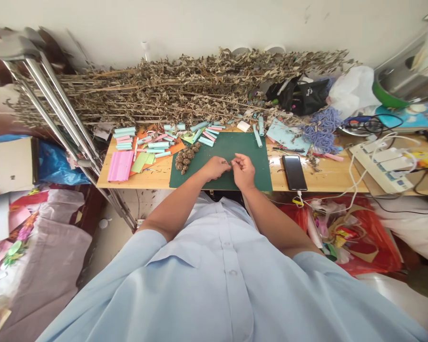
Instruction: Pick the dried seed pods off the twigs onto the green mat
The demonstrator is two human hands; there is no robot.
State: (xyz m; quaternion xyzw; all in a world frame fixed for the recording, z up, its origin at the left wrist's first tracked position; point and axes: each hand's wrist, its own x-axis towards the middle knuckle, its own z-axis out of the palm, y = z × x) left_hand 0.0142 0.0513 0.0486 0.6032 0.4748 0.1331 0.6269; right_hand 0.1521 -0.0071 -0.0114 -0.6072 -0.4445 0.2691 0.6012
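Over a green cutting mat my hands meet, fingertips nearly touching. My left hand is closed with thumb and fingers pinched, and a tiny dark bit shows by its fingertips. Facing it, my right hand is also pinched closed. What they hold is too small to name. Left of my left hand, a pile of brown, lumpy dried clusters lies on the mat. Light-blue paper rolls rest at the mat's back edge.
Dried leafy stalks cover the back of the wooden table. Pink folded paper and several small rolls lie left of the mat. To the right are a phone on a cable and a power strip. Metal crutches lean at left.
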